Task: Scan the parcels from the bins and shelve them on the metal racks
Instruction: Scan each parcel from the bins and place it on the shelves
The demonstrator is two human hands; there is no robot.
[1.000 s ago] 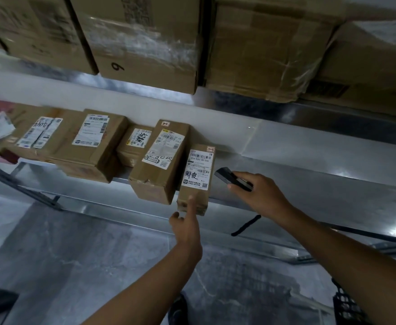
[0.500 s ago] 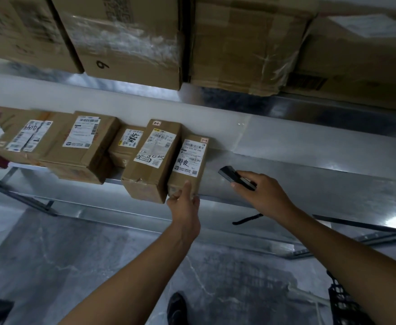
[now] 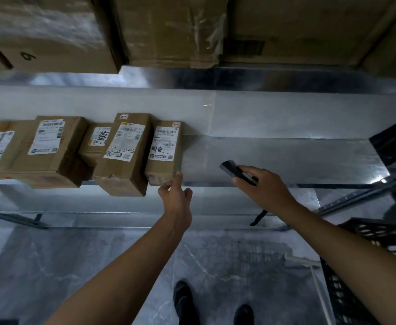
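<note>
A small brown parcel (image 3: 164, 151) with a white label lies on the metal rack shelf (image 3: 286, 158), rightmost in a row of several parcels. My left hand (image 3: 176, 195) is at the parcel's near right corner, thumb tip touching it, fingers loosely curled and holding nothing. To the right, my right hand (image 3: 262, 191) grips a black handheld scanner (image 3: 238, 172) pointed towards the shelf, its wrist strap hanging below.
Other labelled parcels (image 3: 124, 153) (image 3: 54, 148) fill the shelf's left part. Large cardboard boxes (image 3: 169, 29) sit on the shelf above. A black plastic crate (image 3: 368, 254) stands at the lower right. My feet stand on the grey marbled floor (image 3: 75, 266).
My left hand pushed the small parcel back onto the shelf against its neighbour, then eased off to its corner. The scanner hand stayed about where it was.
</note>
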